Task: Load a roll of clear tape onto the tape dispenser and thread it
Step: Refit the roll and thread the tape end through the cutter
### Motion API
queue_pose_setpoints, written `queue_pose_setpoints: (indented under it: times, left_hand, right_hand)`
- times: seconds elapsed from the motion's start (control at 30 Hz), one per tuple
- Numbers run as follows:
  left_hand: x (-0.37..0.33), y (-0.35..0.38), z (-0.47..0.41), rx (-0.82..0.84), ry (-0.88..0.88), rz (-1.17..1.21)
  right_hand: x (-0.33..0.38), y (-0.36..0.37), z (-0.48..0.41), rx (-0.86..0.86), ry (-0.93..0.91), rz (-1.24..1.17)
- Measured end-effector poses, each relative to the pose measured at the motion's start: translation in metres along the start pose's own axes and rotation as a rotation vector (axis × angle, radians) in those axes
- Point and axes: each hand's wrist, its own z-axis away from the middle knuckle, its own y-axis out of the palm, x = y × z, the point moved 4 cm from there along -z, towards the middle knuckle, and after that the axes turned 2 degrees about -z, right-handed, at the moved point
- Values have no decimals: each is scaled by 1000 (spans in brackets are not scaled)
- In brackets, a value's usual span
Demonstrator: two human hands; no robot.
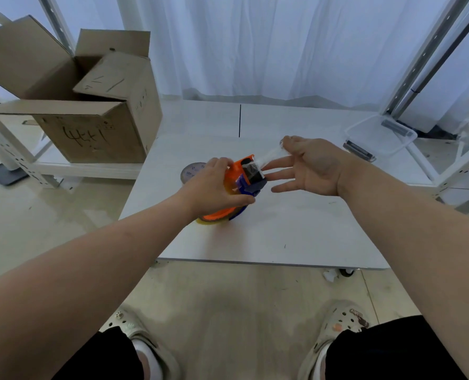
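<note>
So the left hand (214,185) is clamped round the orange dispenser (248,174) at the bench (282,231). The right hand (310,165) pinches the tape strip (270,156) coming off it, other fingers splayed straight.

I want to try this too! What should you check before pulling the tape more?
1. Left hand grips the orange and blue plastic tape dispenser: ok.
2. Right hand pinches the clear tape strip: ok.
3. Strip threaded through the slot: cannot tell.
4. Yellowish tape roll seated on its hub: cannot tell.
5. Spare grey tape roll lies away from the strip: ok.
</note>
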Motion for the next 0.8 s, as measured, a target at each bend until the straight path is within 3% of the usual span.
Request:
queue_pose_setpoints:
  times: [0.13, 0.3, 0.8]
  left_hand:
    - [-7, -1, -3, -9, 2, -38]
    - [-8, -1, -2, -32, -5, 25]
    - [-3, -5, 8, -80, -80, 215]
  right_hand:
    - [12, 9, 2, 1, -72, 84]
    - [48, 11, 12, -338, -357, 419]
    - [45, 14, 9, -586, -442, 415]
